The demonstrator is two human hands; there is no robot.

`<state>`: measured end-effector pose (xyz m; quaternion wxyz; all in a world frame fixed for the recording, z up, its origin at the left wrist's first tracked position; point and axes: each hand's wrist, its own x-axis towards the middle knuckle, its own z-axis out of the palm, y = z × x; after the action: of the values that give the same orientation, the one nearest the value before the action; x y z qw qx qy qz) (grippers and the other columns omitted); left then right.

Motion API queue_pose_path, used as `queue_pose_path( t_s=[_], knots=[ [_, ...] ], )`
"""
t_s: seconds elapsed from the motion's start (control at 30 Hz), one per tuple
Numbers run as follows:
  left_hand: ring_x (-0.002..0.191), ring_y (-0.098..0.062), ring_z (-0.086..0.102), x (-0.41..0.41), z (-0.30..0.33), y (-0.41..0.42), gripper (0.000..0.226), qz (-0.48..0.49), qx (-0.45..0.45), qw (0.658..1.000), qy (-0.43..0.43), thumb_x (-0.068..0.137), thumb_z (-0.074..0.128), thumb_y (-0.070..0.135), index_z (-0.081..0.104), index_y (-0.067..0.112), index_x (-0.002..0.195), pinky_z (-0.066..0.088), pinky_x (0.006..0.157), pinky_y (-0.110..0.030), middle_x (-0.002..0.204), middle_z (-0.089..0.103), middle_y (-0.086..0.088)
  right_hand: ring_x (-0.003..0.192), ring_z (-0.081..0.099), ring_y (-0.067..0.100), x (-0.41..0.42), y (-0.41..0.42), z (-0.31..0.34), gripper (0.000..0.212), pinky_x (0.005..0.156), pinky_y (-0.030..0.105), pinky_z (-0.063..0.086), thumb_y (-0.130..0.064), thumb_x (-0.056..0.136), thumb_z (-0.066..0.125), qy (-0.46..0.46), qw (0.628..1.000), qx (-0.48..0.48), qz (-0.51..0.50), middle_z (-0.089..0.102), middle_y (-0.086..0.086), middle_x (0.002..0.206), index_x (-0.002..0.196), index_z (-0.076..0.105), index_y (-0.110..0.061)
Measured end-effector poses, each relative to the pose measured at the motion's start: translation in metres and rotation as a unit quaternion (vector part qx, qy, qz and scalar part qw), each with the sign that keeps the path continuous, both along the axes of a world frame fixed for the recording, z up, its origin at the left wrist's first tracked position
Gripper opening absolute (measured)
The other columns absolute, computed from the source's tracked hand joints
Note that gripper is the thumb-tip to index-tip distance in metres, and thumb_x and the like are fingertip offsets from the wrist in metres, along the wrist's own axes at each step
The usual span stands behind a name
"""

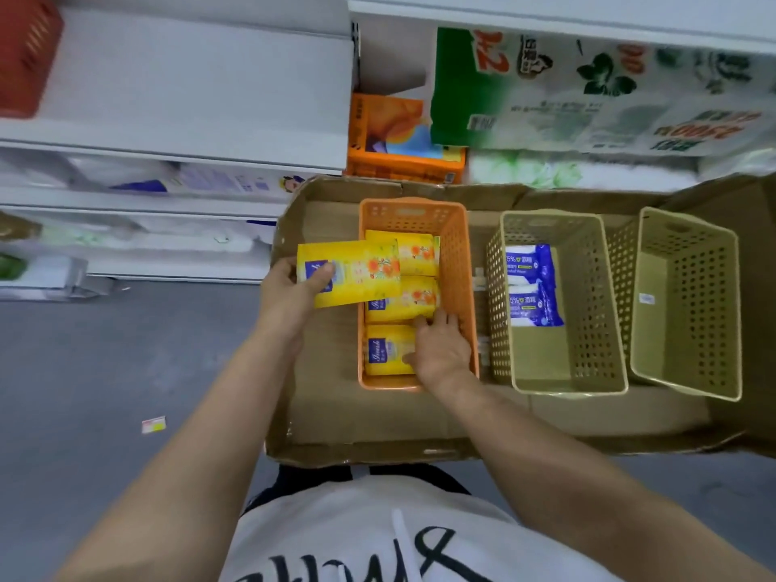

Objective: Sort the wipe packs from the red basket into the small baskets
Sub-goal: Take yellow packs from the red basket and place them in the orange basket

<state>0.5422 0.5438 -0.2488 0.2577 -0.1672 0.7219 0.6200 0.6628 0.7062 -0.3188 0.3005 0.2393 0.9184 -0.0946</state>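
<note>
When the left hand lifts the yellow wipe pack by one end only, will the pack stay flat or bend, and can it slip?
The yellow wipe pack probably sags only a little: held at one end by the left hand, it looks nearly flat. Its film looks glossy, so it may slip from a light pinch. It seems light, since a thumb and fingers carry it.

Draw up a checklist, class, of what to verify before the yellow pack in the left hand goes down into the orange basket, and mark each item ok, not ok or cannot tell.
1. Left hand grips the held yellow pack firmly: ok.
2. Orange basket holds only yellow packs: ok.
3. Right hand out of the drop spot: not ok, it rests on the packs inside.
4. Free room left in the basket: cannot tell.
5. Blue packs kept apart in the beige basket: ok.
</note>
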Motion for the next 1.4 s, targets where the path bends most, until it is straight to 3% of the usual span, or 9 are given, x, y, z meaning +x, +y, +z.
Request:
queue_pose_path(
  t_s=[0.1, 0.2, 0.37, 0.47, 0.63, 0.8, 1.0, 1.27, 1.4],
  knots=[
    [0.094, -0.019, 0.071, -0.002, -0.001, 0.001, 0.027, -0.013, 0.003, 1.0, 0.001, 0.087, 0.074, 0.025, 0.061, 0.016, 0.11, 0.057, 0.078, -0.03, 0.106, 0.072, -0.006, 0.12, 0.051, 0.028, -0.011, 0.008, 0.019, 0.04, 0.094, 0.041, 0.05, -0.031, 0.092, 0.063, 0.153, 0.986, -0.01, -0.067, 0.053, 0.009, 0.129, 0.128, 0.052, -0.017],
    [0.094, -0.021, 0.072, -0.005, -0.004, 0.006, 0.026, -0.032, 0.021, 0.999, -0.007, 0.086, 0.075, 0.023, 0.063, 0.016, 0.108, 0.058, 0.083, -0.037, 0.105, 0.073, -0.007, 0.104, 0.06, 0.021, -0.035, 0.024, 0.049, 0.023, 0.084, 0.042, 0.054, -0.036, 0.095, 0.059, 0.345, 0.888, -0.156, -0.259, 0.06, 0.0, 0.112, 0.111, 0.056, -0.02],
    [0.093, -0.019, 0.073, -0.012, -0.016, 0.027, 0.032, -0.101, 0.055, 0.993, -0.033, 0.083, 0.077, 0.03, 0.064, 0.018, 0.11, 0.058, 0.08, -0.038, 0.106, 0.074, -0.006, 0.098, 0.071, 0.027, -0.075, 0.048, 0.08, 0.037, 0.083, 0.042, 0.059, -0.028, 0.083, 0.078, 0.231, 0.75, -0.44, -0.437, 0.071, 0.006, 0.107, 0.116, 0.064, -0.017],
    [0.095, -0.013, 0.067, -0.019, -0.027, 0.038, 0.031, -0.065, 0.002, 0.998, 0.021, 0.084, 0.075, 0.035, 0.06, 0.025, 0.109, 0.052, 0.075, -0.028, 0.104, 0.068, 0.004, 0.079, 0.072, 0.025, -0.079, 0.075, 0.078, 0.02, 0.073, 0.041, 0.061, -0.017, 0.082, 0.078, 0.315, 0.707, -0.37, -0.515, 0.074, 0.007, 0.088, 0.099, 0.069, -0.016],
    [0.098, -0.017, 0.068, -0.021, -0.045, 0.052, 0.043, -0.105, -0.039, 0.993, -0.024, 0.088, 0.072, 0.033, 0.057, 0.023, 0.127, 0.057, 0.086, -0.043, 0.113, 0.067, 0.001, 0.076, 0.072, 0.017, -0.087, 0.098, 0.054, 0.021, 0.072, 0.035, 0.059, -0.028, 0.083, 0.078, 0.323, 0.798, -0.227, -0.456, 0.073, 0.004, 0.088, 0.1, 0.065, -0.023],
    [0.087, -0.016, 0.07, -0.024, -0.056, 0.049, 0.042, -0.125, -0.045, 0.991, -0.021, 0.09, 0.07, 0.022, 0.055, 0.034, 0.127, 0.059, 0.073, -0.038, 0.1, 0.066, -0.001, 0.057, 0.057, -0.018, -0.11, 0.079, 0.028, 0.025, 0.05, 0.002, 0.037, -0.025, 0.086, 0.075, 0.325, 0.861, -0.21, -0.329, 0.059, -0.013, 0.079, 0.105, 0.06, -0.021],
    [0.088, -0.019, 0.071, -0.025, -0.063, 0.044, 0.036, -0.126, -0.033, 0.991, -0.026, 0.088, 0.072, 0.026, 0.055, 0.045, 0.114, 0.059, 0.076, -0.041, 0.098, 0.067, -0.001, 0.132, 0.039, 0.031, -0.114, 0.054, 0.003, 0.065, 0.11, 0.039, 0.037, -0.029, 0.086, 0.074, 0.273, 0.954, -0.066, -0.108, 0.038, 0.016, 0.142, 0.141, 0.041, -0.017],
    [0.088, -0.015, 0.071, -0.025, -0.061, 0.044, 0.037, -0.147, -0.051, 0.988, -0.022, 0.089, 0.072, 0.03, 0.053, 0.044, 0.117, 0.06, 0.077, -0.04, 0.098, 0.068, 0.002, 0.129, 0.039, 0.032, -0.111, 0.052, -0.015, 0.04, 0.099, 0.044, 0.039, -0.043, 0.094, 0.058, 0.228, 0.97, 0.081, 0.013, 0.049, 0.012, 0.138, 0.126, 0.059, -0.02],
    [0.087, -0.013, 0.071, -0.024, -0.062, 0.041, 0.04, -0.152, -0.042, 0.987, -0.022, 0.089, 0.07, 0.032, 0.054, 0.041, 0.125, 0.06, 0.074, -0.036, 0.099, 0.069, 0.0, 0.126, 0.045, 0.027, -0.121, 0.063, -0.015, 0.044, 0.106, 0.04, 0.037, -0.046, 0.093, 0.06, 0.224, 0.973, -0.054, -0.014, 0.058, 0.005, 0.131, 0.129, 0.061, -0.021]
  ],
)
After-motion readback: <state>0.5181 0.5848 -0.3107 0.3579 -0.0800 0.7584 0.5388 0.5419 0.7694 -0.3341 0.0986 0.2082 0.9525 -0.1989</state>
